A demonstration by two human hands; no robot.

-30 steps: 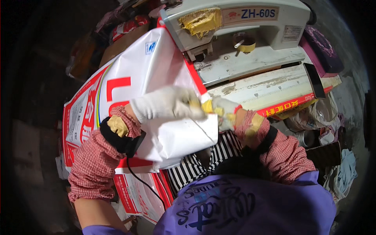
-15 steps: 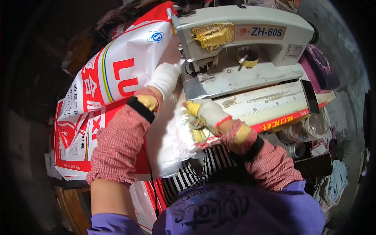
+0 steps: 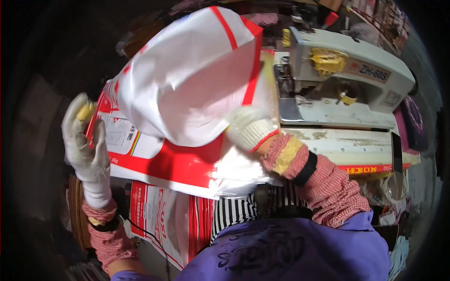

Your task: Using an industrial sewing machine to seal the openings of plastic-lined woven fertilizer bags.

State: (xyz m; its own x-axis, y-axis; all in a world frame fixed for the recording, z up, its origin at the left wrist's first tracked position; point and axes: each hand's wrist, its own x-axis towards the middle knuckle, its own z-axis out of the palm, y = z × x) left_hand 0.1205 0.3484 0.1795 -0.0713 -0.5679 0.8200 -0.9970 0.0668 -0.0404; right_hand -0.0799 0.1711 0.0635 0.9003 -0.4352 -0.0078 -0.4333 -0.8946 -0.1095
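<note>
A large red-and-white sack (image 3: 187,89) of woven plastic billows up in front of me, its white inner side showing. At its left edge, my left hand (image 3: 86,150) in a white glove with a yellow-wrapped finger is raised, thumb and fingers apart, with nothing seen in it. My right hand (image 3: 251,129), also gloved, lies against the sack's lower right side, beside the sewing machine (image 3: 356,70). Its fingers are smeared by motion and partly lost against the white plastic, so its grip is unclear. Clear plastic film (image 3: 243,164) shows below it.
Right of the sack, a pale work ledge (image 3: 337,143) runs along the machine, with a dark phone-like slab (image 3: 396,152) at its end. A purple box (image 3: 410,124) stands beyond. More printed sacks (image 3: 164,220) lie below, crossed by a black cord (image 3: 147,232).
My left hand has swung from the machine out to the far left and opened. The sack has flared upward and moved away from the needle area. My right hand has shifted onto the sack.
</note>
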